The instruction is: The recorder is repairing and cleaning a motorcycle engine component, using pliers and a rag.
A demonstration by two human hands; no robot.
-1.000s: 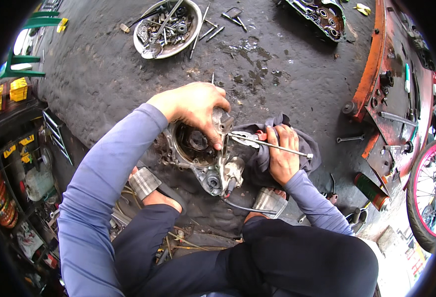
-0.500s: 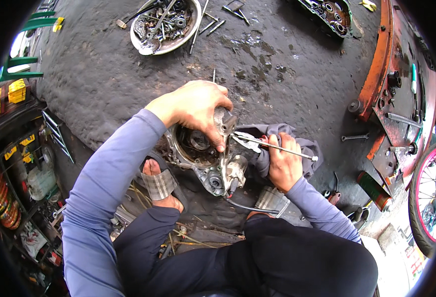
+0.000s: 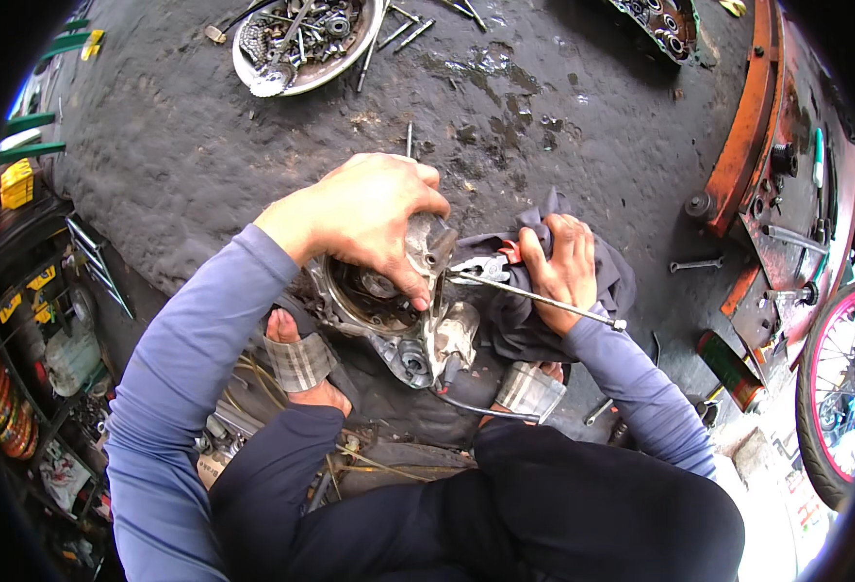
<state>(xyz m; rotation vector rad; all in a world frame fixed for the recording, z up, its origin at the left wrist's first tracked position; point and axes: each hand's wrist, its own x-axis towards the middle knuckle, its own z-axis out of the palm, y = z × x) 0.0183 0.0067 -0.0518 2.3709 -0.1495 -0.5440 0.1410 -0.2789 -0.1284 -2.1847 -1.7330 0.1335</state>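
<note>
My left hand (image 3: 374, 215) is closed around the upper rim of a grey metal engine casing (image 3: 413, 361), thumb pressed on its near face. The casing stands between my feet, its round opening facing up toward me. In my right hand (image 3: 565, 267) are pliers (image 3: 486, 269) with red handles, gripped over a dark cloth (image 3: 614, 281) that partly hides them. The plier jaws are at the casing's right edge. A long thin metal rod (image 3: 583, 310) slants from there past my right wrist; whether the jaws clamp it I cannot tell.
A bowl of metal parts (image 3: 306, 78) stands at the far left, with loose bolts (image 3: 414, 36) beside it. Another casing part (image 3: 660, 34) lies far right. A wrench (image 3: 696, 264), an orange metal frame (image 3: 738, 145) and a spray can (image 3: 731, 371) are to the right.
My right hand has moved farther from me with the cloth and plier handles, and the cloth has bunched up. My left hand keeps its hold on the casing. The view has shifted slightly.
</note>
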